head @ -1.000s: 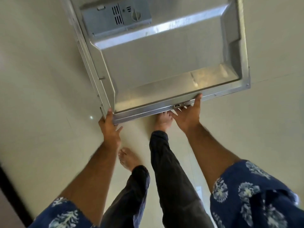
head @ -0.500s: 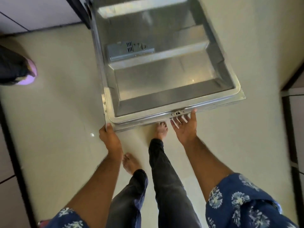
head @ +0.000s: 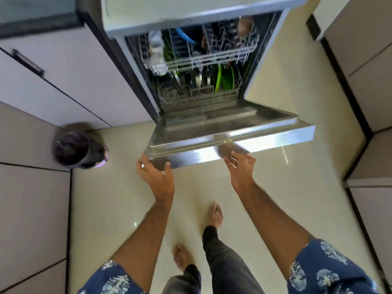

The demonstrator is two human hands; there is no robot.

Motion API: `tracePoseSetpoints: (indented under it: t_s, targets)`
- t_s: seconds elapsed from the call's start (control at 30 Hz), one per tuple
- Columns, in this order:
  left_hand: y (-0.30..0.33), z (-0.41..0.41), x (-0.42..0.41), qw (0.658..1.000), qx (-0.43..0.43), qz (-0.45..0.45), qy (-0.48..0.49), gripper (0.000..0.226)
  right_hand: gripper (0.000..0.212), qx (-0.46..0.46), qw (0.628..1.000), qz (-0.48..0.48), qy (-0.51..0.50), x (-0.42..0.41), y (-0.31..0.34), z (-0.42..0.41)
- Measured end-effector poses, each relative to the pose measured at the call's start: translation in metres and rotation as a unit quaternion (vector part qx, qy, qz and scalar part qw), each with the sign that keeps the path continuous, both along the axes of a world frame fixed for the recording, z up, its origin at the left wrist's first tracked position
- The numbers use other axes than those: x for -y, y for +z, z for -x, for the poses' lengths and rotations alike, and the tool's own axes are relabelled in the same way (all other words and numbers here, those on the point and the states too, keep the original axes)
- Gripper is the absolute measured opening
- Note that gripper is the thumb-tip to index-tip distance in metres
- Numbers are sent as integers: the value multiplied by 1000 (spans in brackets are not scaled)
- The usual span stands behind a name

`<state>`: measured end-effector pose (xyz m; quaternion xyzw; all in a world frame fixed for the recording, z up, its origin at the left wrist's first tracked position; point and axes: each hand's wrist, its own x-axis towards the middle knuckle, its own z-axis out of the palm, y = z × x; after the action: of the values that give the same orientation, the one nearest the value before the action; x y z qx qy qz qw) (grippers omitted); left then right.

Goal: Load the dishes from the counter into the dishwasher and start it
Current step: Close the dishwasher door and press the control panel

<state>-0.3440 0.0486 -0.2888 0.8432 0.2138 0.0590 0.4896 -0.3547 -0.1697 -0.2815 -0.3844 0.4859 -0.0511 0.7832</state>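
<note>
Nearest the camera are two blue sleeves with a pale floral print and dark trousers, with two bare feet on the glossy cream floor [head: 275, 198]. Both forearms reach forward to the front edge of the dishwasher door [head: 231, 143], which hangs partly raised, its steel inner face tilted up toward the racks.

The left hand [head: 156, 175] is at the door's left corner: its thumb lies against the front edge and its fingers [head: 141, 164] curve round the corner, grasping it. The right hand [head: 240, 165] sits near the middle of the front edge, just below the latch; its fingers are straight and released, the tips touching or almost touching the steel, and blur makes it hard to say which.

On the floor to the left, well apart from the door, stands a dark round bin [head: 77, 149] with a purple liner.

Beyond the door the dishwasher [head: 212, 15] stands open. The lower rack [head: 199, 92] holds green plates [head: 226, 78] upright on the right and some metal pieces near the middle. The upper rack [head: 203, 54] above carries a blue item [head: 185, 36], clear ware on the left and a brownish piece at the right. Pale cabinets [head: 63, 81] flank the machine.
</note>
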Motion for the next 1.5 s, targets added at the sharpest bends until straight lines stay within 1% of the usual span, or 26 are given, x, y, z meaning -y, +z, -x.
tracePoseSetpoints:
  t_s: [0.03,0.07,0.17,0.23,0.3,0.37,0.43,0.5,0.57,0.63,0.7,0.73,0.77,0.83,0.9,0.93,1.0,1.1,1.2,1.3,1.43,1.47,1.5]
  targets:
    - [10,-14,2,1000,7,-23,-16,85,28,8,1000,4,2,2,11,-14]
    - [17,-25,3,999,9,-43,-30,86,30,17,1000,10,5,4,22,-26]
    - [37,-66,1,991,11,-109,-82,95,40,59,996,41,51,9,49,-65]
    - [50,-99,-3,981,19,-157,-114,95,51,81,989,79,96,11,65,-93]
    - [63,-138,-6,967,37,-212,-138,92,58,94,976,138,142,12,78,-123]
    - [76,-174,-6,940,43,-295,-163,92,57,102,944,230,213,12,86,-152]
    - [89,-213,-4,894,75,-392,-202,97,66,91,891,338,289,16,90,-182]
    - [101,-248,-1,843,116,-461,-253,103,79,72,825,433,357,23,93,-207]
    - [111,-284,3,801,147,-502,-290,107,80,43,746,527,405,33,96,-233]
    - [120,-321,12,772,164,-530,-310,111,74,15,657,624,424,45,100,-258]
    - [128,-354,25,756,159,-542,-330,110,68,12,553,714,429,57,106,-277]
    - [129,-368,30,754,149,-542,-340,108,68,24,506,753,419,63,109,-287]
    - [128,-381,33,753,139,-540,-349,106,69,42,468,788,398,69,112,-299]
    - [123,-391,31,748,146,-538,-360,101,73,75,416,833,357,77,118,-324]
    - [113,-394,24,739,184,-541,-357,96,82,72,381,841,377,84,123,-352]
    - [109,-395,23,735,203,-545,-349,93,86,62,369,838,398,87,123,-364]
    - [103,-394,23,733,231,-551,-324,86,87,54,353,838,413,89,119,-374]
    - [99,-394,26,731,255,-560,-295,78,84,56,346,851,391,90,111,-376]
    - [99,-394,25,722,273,-565,-290,77,82,53,340,857,384,91,112,-376]
    - [102,-395,26,727,262,-562,-296,82,80,58,333,859,384,92,112,-376]
    - [109,-392,10,722,231,-546,-357,94,82,63,332,861,381,91,110,-375]
    - [112,-391,-1,726,220,-541,-363,96,84,63,332,861,380,90,111,-375]
    - [114,-389,-12,738,205,-534,-358,96,85,60,335,861,379,90,112,-375]
